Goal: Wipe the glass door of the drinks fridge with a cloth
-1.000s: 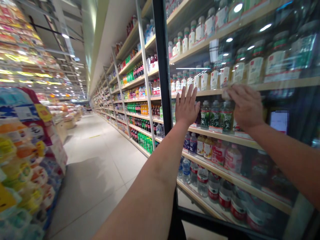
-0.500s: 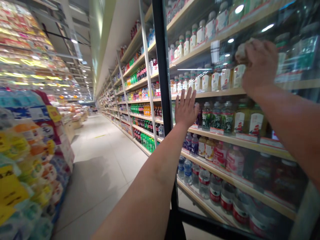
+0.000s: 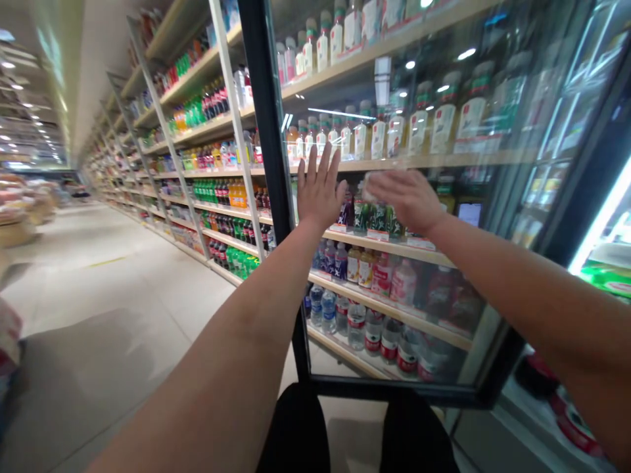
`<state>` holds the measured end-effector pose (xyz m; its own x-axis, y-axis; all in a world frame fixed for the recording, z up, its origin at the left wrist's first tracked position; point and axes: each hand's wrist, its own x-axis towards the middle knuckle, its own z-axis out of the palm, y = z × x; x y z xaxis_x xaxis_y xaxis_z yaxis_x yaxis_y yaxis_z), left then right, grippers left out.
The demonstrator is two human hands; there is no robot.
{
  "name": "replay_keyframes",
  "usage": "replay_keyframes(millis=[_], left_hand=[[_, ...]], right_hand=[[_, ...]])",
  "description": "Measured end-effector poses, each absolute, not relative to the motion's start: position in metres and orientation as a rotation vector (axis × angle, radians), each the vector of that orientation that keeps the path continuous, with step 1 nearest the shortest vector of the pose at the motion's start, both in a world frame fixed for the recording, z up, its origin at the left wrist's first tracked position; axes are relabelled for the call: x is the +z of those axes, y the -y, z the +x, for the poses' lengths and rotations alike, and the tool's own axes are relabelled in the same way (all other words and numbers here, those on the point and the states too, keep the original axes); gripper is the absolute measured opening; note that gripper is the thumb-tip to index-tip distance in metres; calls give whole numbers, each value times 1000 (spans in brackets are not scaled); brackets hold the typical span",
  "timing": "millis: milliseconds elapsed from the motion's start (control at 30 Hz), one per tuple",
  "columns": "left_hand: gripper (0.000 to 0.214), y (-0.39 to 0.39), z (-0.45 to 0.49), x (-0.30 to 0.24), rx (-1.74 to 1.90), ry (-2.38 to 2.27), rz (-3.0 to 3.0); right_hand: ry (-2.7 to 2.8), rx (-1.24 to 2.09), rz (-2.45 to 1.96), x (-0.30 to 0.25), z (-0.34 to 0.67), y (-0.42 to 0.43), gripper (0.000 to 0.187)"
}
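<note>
A long, tall row of pale shelving stocked with coloured bottles recedes along the aisle. In front of its near part stands a rectangular, black-framed clear glass door. The bare left hand lies flat against it beside the frame, fingers spread apart. The bare right hand has its fingers together, clamped over a small, crumpled whitish cloth at the glass, just beside the left thumb.
</note>
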<state>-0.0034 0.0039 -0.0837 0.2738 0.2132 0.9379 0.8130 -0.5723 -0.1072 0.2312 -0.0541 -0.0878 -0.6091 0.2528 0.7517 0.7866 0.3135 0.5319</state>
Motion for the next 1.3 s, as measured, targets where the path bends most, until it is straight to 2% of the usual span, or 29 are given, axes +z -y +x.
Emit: replay_keyframes(millis=[100,200,300,467,567,667,800,900,1000,1300], left_hand=[[62,-2,-4,-84,-1303,903,-1952],[62,-2,-4,-84,-1293,911,-1951],[61,-3,-3,-84,-1280,915,-1936],[62,-9,-2,-84,-1330,861,-1926],[62,-11,-2,-83,-1356,849,-1935],[62,-11,-2,-83,-1363,852,-1940],[63,-8,-3,-83,-1348,855,-1968],[62,-6,-3,-83,-1335,864,-1962],[62,-5,-3,-83,-1333,867,-1951],[61,-9,-4,-83,-1360,832,-1934]], right_hand=[[1593,-1166,-1108,-15,235,54,43],[1368,-1086,-1196,13,229,53,43],[1460,-1111,-1176,-24,214,52,48],[1838,-1304,-1021,-138,205,52,50],[2004,-1413,-925,-155,213,53,48],[1992,-1414,-911,-117,218,51,47],[1672,-1252,-994,-47,213,44,48],[1495,-1127,-1010,-31,205,37,51],[1466,-1081,-987,-58,193,33,54],[1907,-1276,-983,-203,193,43,61]])
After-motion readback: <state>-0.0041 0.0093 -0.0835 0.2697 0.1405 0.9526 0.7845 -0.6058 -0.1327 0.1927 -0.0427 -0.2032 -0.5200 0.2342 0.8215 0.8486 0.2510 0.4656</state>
